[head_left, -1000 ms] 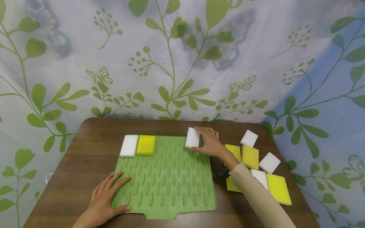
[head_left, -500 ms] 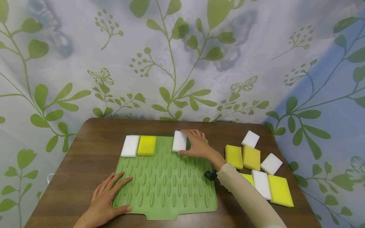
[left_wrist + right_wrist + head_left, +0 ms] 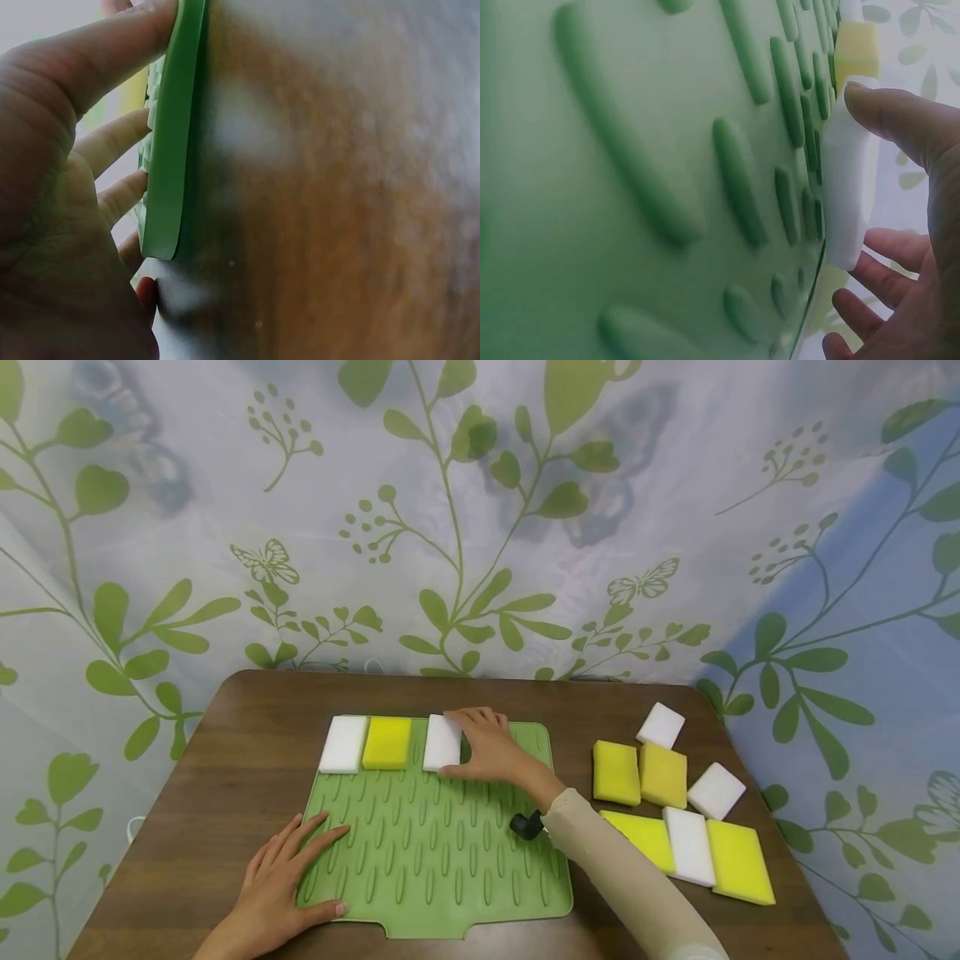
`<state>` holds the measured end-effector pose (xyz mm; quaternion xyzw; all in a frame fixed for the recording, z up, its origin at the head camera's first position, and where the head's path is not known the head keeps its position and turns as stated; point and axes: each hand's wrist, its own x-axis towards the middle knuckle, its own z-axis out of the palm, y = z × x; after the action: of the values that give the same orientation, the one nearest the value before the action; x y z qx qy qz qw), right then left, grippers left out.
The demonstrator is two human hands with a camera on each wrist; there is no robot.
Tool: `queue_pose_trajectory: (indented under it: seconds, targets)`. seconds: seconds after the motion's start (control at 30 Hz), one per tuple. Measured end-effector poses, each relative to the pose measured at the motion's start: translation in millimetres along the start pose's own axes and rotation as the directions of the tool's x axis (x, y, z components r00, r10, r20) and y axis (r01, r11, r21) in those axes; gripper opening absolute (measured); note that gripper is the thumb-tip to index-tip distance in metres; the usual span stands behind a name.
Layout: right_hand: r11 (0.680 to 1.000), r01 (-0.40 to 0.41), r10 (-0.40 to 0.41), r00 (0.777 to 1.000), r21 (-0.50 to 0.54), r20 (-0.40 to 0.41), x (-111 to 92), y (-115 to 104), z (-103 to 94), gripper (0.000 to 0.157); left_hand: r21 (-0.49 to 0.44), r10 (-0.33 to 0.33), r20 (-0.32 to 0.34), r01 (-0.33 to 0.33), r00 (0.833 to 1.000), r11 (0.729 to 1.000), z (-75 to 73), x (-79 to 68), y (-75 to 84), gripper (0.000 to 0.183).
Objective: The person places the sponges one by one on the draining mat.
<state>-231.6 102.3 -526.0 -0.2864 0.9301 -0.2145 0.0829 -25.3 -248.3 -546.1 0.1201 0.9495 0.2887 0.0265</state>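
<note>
My right hand (image 3: 487,747) grips a white sponge block (image 3: 442,743) between thumb and fingers at the far edge of a green ridged mat (image 3: 427,860). In the right wrist view the white block (image 3: 847,180) stands close against the mat's surface; whether it touches is hard to tell. Left of it lie a yellow sponge (image 3: 387,743) and another white block (image 3: 344,744), side by side in the mat's far left corner. My left hand (image 3: 273,885) rests with spread fingers on the mat's left edge, thumb on the near rim (image 3: 169,150).
On the brown table (image 3: 187,810), right of the mat, several loose sponges lie, among them a yellow one (image 3: 617,773) and a white one (image 3: 688,847). A black wrist camera part (image 3: 527,825) hangs over the mat. A patterned curtain (image 3: 480,527) backs the table.
My right hand has carried the white block leftward along the mat's far edge, towards the yellow sponge, and lower. The left hand stays in place.
</note>
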Motion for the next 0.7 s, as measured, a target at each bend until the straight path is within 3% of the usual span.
queue_pose_trajectory:
  seconds: [0.3,0.7]
  targets:
    - [1.0,0.013,-0.013,0.999,-0.008,0.034,7,-12,4.1,0.1,-0.003,0.0,0.002,0.0,1.0,1.0,1.0,0.3,-1.4,0.096]
    - [0.999,0.014,-0.012,0.999,-0.039,0.048,8,-11,7.4,0.102,0.003,0.006,-0.004,-0.006,1.0,1.0,0.8,0.0,-0.7,0.095]
